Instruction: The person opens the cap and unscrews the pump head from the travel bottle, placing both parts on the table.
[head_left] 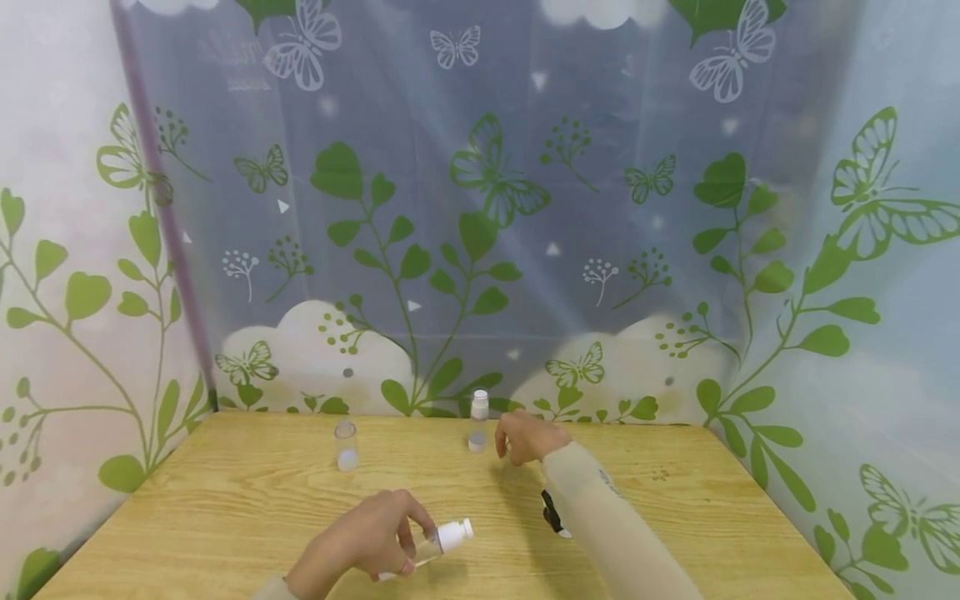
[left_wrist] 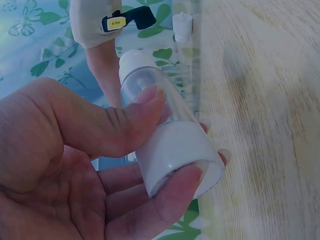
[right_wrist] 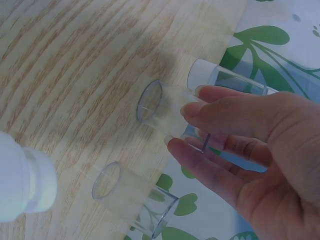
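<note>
My left hand [head_left: 378, 533] grips a small pump bottle [left_wrist: 175, 150] with a clear body, white base and white top. The bottle is tilted, its white top pointing right in the head view. At the back of the table my right hand [head_left: 528, 437] holds a clear cylindrical cap [right_wrist: 167, 105] between fingers and thumb; the hand hides this cap in the head view. A second white-topped bottle [head_left: 478, 425] stands upright just left of the right hand. Farther left stands another clear cylinder [head_left: 346, 448].
The wooden table [head_left: 247, 508] meets a patterned curtain [head_left: 420, 250] with leaves and butterflies at its back edge, close behind the standing bottle. A black strap [head_left: 552, 510] hangs at the right sleeve.
</note>
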